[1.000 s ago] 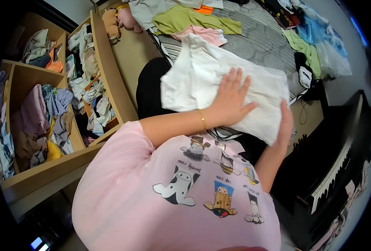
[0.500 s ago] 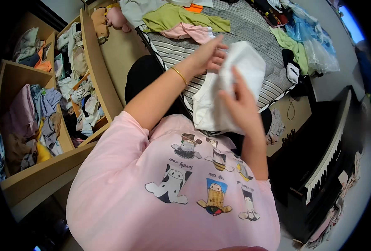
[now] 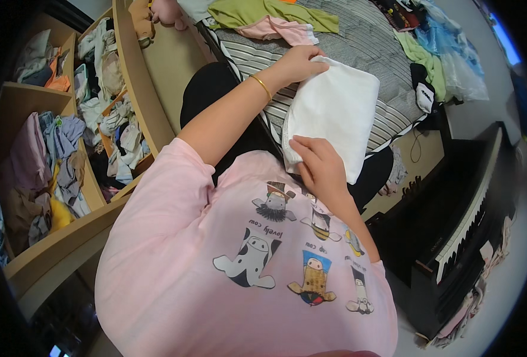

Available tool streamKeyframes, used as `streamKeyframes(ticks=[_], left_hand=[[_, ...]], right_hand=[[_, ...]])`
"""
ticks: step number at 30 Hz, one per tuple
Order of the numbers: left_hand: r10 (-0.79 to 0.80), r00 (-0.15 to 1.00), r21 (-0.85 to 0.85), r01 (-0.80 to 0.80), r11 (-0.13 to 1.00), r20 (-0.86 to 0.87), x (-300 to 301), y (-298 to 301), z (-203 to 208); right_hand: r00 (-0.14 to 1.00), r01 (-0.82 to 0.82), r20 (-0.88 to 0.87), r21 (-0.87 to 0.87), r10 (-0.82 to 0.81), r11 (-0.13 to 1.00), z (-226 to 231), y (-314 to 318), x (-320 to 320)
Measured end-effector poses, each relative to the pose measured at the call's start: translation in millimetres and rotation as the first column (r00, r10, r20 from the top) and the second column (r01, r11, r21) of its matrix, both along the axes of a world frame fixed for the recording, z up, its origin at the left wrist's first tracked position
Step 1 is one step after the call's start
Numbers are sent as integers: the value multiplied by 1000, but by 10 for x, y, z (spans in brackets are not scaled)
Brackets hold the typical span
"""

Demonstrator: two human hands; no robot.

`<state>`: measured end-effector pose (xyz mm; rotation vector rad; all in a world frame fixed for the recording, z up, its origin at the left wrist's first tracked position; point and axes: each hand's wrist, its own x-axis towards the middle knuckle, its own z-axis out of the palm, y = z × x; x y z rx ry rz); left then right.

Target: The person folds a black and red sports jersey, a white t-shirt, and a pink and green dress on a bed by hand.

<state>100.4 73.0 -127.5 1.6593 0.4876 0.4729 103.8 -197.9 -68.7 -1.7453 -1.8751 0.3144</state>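
Observation:
A white garment (image 3: pixel 340 107), folded into a flat rectangle, lies at the bed's near edge, partly over my lap. Its exact kind does not show. My left hand (image 3: pixel 304 63), with a gold bangle at the wrist, pinches the garment's far left corner. Along the near left edge rests my right hand (image 3: pixel 321 162), its fingers bent together on the cloth, thumb tucked beneath. Beyond the left hand, a pink garment (image 3: pixel 275 28) with a white edge and a green garment (image 3: pixel 269 13) lie on the grey striped mattress (image 3: pixel 364 44).
Open wooden drawers (image 3: pixel 150 101) full of clothes stand at the left. Two plush toys (image 3: pixel 167 13) sit behind them. Far right on the bed are plastic bags (image 3: pixel 453 53), a light green cloth (image 3: pixel 421 53) and a black-and-white item (image 3: pixel 424 92). A black piano (image 3: pixel 453 202) stands at the right.
Both hands have come onto the white garment, the left closing on its far corner, the right on its near left edge. The cloth now lies flatter and squarer.

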Motion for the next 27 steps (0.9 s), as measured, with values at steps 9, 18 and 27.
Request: streamKeyframes(ticks=[9, 18, 27], left_hand=[[37, 997, 666, -73, 743, 68, -134, 138, -36], [-112, 992, 21, 113, 993, -54, -506, 17, 1148], [19, 990, -259, -55, 964, -140, -718, -14, 1400]], right_hand=[[990, -84, 117, 2, 83, 997, -28, 7, -3], [626, 519, -658, -49, -419, 853, 243, -430, 530], [230, 574, -868, -244, -440, 781, 137, -94, 1612]])
